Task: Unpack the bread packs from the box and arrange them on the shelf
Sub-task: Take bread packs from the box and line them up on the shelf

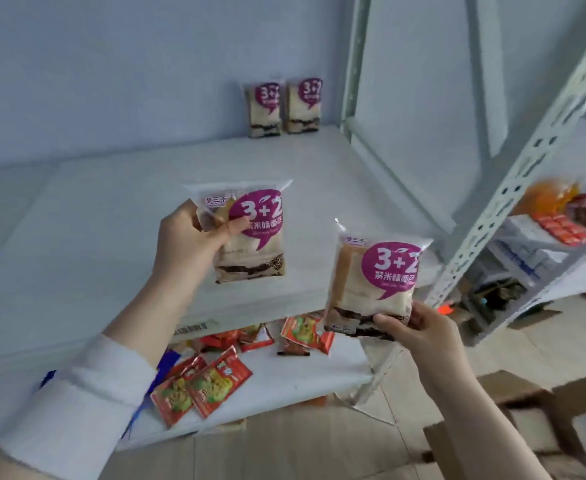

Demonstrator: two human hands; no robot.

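My left hand (189, 237) grips a bread pack (253, 244) by its upper left corner, holding it upright over the white shelf (94, 237). A second bread pack (371, 282) with the same purple "3+2" label is pinched at its lower edge by my right hand (423, 336), just off the shelf's front right corner. Two more bread packs (282, 107) stand side by side against the wall at the back of the shelf. The open cardboard box (526, 420) lies on the floor at lower right, under my right forearm.
Several red snack packets (201, 386) lie scattered on the lower shelf. A perforated metal upright (513, 188) slants across the right side. Behind it another rack holds orange and red goods (558, 216). The floor is light wood.
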